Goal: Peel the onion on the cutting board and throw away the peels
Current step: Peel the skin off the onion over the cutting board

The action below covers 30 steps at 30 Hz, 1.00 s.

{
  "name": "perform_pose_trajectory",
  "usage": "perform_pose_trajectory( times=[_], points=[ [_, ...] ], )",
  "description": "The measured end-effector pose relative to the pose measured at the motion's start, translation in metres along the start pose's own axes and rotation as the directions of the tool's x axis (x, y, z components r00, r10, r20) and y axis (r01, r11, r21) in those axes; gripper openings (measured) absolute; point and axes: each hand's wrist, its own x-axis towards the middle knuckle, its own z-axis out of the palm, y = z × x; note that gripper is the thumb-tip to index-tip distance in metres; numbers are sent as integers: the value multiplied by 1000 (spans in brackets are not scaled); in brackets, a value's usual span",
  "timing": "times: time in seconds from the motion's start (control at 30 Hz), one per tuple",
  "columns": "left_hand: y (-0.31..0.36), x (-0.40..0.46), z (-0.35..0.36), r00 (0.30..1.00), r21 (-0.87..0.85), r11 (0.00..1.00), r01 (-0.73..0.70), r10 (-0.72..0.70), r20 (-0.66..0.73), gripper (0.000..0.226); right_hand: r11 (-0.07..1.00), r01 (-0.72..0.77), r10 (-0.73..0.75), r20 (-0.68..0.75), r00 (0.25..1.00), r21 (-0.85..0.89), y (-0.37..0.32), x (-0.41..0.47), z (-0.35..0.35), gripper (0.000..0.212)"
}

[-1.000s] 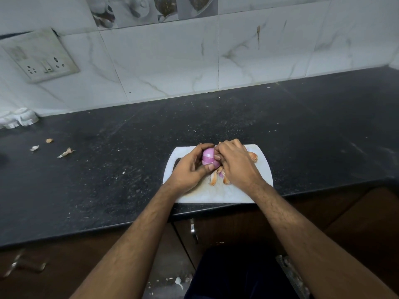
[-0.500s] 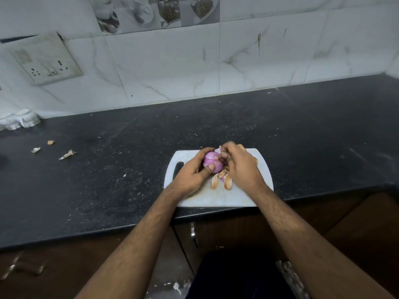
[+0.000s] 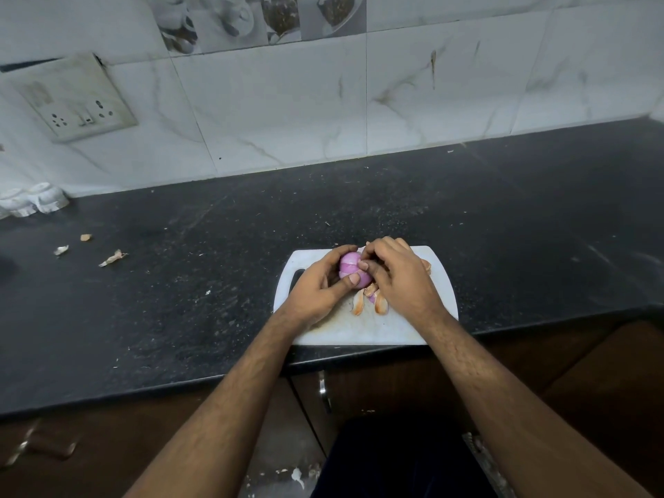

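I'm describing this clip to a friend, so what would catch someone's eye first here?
The purple onion stands out, gripped by the left hand over the white cutting board while the right hand picks at it. Brown peels lie on the board beneath the hands.

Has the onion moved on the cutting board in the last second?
No. The onion sits near the cutting board's far edge as before, gripped by the left hand.
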Motion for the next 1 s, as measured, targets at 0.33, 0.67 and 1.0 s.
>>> perform_pose_trajectory(
  times=[0.33, 0.67, 1.0],
  points=[
    [4, -2, 2, 999, 214, 977, -18, 11, 32, 46, 999, -7, 10, 62, 998, -48, 7, 4, 8, 13],
    [7, 1, 6, 993, 336, 937, -96, 68, 93, 45, 996, 49, -41, 111, 993, -71, 9, 3, 6, 18],
    [5, 2, 3, 999, 284, 958, -34, 22, 46, 42, 988, -84, 62, 165, 984, 128, 11, 1, 0, 18]
  ],
)
